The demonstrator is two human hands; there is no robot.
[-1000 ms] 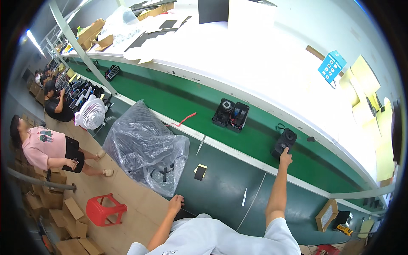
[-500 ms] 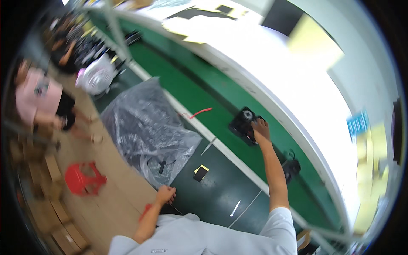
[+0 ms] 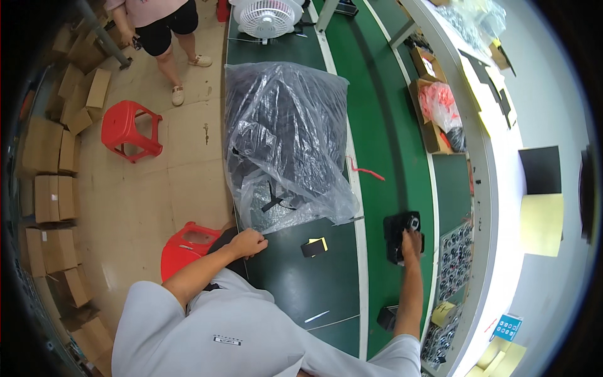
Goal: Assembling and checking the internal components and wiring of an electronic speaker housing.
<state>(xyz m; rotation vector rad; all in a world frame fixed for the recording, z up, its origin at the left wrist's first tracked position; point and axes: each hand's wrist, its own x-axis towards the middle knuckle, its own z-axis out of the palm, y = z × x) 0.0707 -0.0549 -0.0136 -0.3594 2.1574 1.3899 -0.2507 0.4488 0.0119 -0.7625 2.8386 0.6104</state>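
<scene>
On the green conveyor belt, my right hand [image 3: 411, 245] has its fingers closed on a black boxy device [image 3: 394, 237] with a round silvery part at its far end. A second dark device [image 3: 387, 318] sits on the belt beside my right forearm. My left hand [image 3: 250, 244] is curled at the bench's left edge, close to the near corner of a large clear plastic bag [image 3: 289, 125]. Whatever its fingers may hold is hidden. Inside the bag are dark items. A small black and yellow piece [image 3: 314, 247] lies on the dark bench to the right of my left hand.
A white fan [image 3: 267, 19] stands at the bench's far end. Red stools [image 3: 129, 129] and a person [image 3: 166, 31] are on the floor at left, with cardboard boxes [image 3: 47, 198] beyond. Trays of round parts [image 3: 455, 261] lie under the white shelf right of the belt.
My view has swung round, so the bench and belt now run straight ahead. My right hand stays on the black device, and my left hand remains curled near the bag.
</scene>
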